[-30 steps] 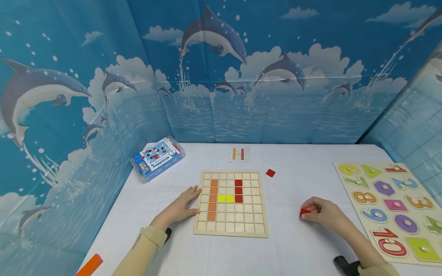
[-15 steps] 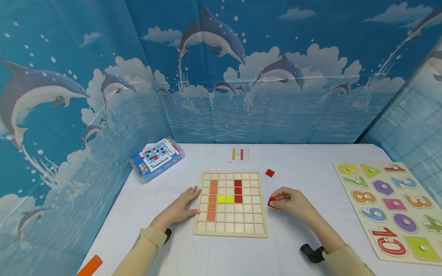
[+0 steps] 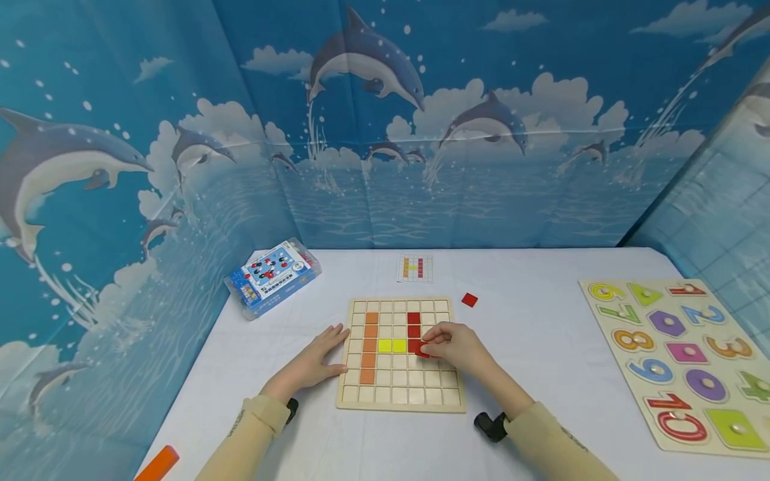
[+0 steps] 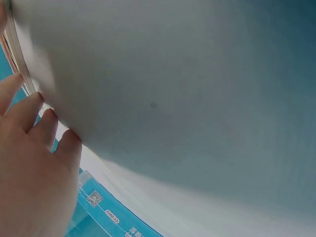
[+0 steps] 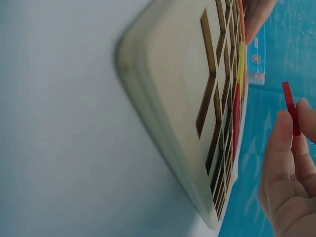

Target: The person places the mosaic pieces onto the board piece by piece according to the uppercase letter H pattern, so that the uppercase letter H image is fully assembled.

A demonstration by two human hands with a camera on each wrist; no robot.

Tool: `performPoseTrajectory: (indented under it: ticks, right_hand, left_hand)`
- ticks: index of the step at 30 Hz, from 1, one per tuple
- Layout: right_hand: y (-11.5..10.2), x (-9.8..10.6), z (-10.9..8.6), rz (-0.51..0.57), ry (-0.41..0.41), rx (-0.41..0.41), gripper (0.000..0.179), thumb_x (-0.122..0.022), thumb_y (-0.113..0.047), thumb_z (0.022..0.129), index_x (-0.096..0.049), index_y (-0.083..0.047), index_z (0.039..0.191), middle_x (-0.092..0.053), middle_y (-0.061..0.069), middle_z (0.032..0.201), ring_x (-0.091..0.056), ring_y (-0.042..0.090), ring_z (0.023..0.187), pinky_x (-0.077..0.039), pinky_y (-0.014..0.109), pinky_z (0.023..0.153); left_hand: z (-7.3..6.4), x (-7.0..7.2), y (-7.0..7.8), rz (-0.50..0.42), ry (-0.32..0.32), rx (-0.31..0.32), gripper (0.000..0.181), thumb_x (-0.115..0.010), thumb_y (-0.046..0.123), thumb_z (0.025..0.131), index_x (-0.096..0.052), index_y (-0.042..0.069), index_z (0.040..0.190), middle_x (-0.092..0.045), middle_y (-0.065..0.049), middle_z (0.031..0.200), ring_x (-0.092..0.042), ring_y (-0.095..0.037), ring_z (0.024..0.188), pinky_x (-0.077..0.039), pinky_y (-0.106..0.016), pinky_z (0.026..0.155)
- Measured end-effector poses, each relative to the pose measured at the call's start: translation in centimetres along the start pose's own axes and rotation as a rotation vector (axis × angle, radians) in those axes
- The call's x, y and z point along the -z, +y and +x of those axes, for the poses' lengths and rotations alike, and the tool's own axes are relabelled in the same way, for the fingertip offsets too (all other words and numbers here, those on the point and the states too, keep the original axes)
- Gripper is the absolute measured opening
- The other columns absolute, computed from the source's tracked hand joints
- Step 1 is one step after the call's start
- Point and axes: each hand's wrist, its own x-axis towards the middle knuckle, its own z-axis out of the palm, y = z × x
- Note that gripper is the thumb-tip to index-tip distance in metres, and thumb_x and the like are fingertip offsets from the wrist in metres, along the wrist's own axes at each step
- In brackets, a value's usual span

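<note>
A square wooden grid board [image 3: 397, 407] lies on the white table. Set in it are a column of orange tiles [image 3: 369, 345], two yellow tiles [image 3: 392, 346] and a column of red tiles [image 3: 414, 325]. My left hand [image 3: 313, 359] rests by the board's left edge, fingers extended and fingertips touching it. Over the right part of the board, my right hand [image 3: 458, 347] pinches a thin red tile [image 5: 290, 103] between thumb and fingers, close to the lower end of the red column. The right wrist view shows this tile edge-on.
A loose red tile [image 3: 470, 300] lies beyond the board's upper right corner. Behind the board is a small pattern card [image 3: 415, 268]. A blue boxed set [image 3: 273, 277] sits back left, an orange block [image 3: 158, 463] front left, a number puzzle board [image 3: 680, 361] at right.
My right hand has moved left with the red tile, from the bare table near the puzzle board to above the grid board. The left hand has stayed in place.
</note>
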Motion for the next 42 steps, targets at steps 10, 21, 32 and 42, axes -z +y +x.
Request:
performPoseTrajectory:
  ticks: [10, 21, 32, 42]
  right_hand:
    - [-0.5, -1.2, 0.6, -0.042, -0.055, 0.005, 0.006, -0.075, -0.011, 0.085, -0.072, -0.011, 0.09, -0.065, 0.0, 0.079, -0.058, 0.012, 0.071, -0.048, 0.024, 0.064]
    - [-0.5, -1.6, 0.9, -0.061, -0.092, -0.008, 0.006, -0.075, -0.006, 0.084, -0.07, -0.009, 0.084, -0.064, 0.0, 0.074, -0.06, 0.012, 0.061, -0.052, 0.024, 0.058]
    - [-0.8, -1.9, 0.7, -0.103, -0.122, 0.005, 0.011, -0.076, -0.006, 0.083, -0.067, -0.01, 0.078, -0.062, 0.001, 0.07, -0.059, 0.013, 0.06, -0.05, 0.022, 0.058]
    - [-1.0, -2.3, 0.7, -0.208, -0.078, 0.064, 0.015, -0.077, -0.007, 0.082, -0.066, -0.011, 0.073, -0.059, -0.001, 0.072, -0.053, 0.012, 0.065, -0.045, 0.024, 0.059]
  left_hand:
    - [0.0, 0.2, 0.2, 0.001, 0.006, 0.001, 0.074, -0.072, 0.023, 0.09, -0.036, 0.013, 0.154, -0.024, -0.009, 0.164, -0.013, -0.034, 0.153, -0.019, -0.058, 0.121]
    - [0.2, 0.1, -0.2, 0.005, 0.005, 0.004, 0.074, -0.072, 0.025, 0.09, -0.035, 0.015, 0.154, -0.023, -0.008, 0.164, -0.013, -0.034, 0.153, -0.02, -0.058, 0.121]
    - [0.1, 0.1, -0.1, 0.0, 0.001, 0.002, 0.074, -0.072, 0.024, 0.09, -0.035, 0.014, 0.154, -0.023, -0.009, 0.164, -0.013, -0.034, 0.153, -0.02, -0.058, 0.121]
    - [0.1, 0.1, -0.2, -0.003, 0.005, 0.001, 0.075, -0.072, 0.025, 0.09, -0.035, 0.014, 0.154, -0.023, -0.008, 0.164, -0.013, -0.034, 0.153, -0.019, -0.058, 0.121]
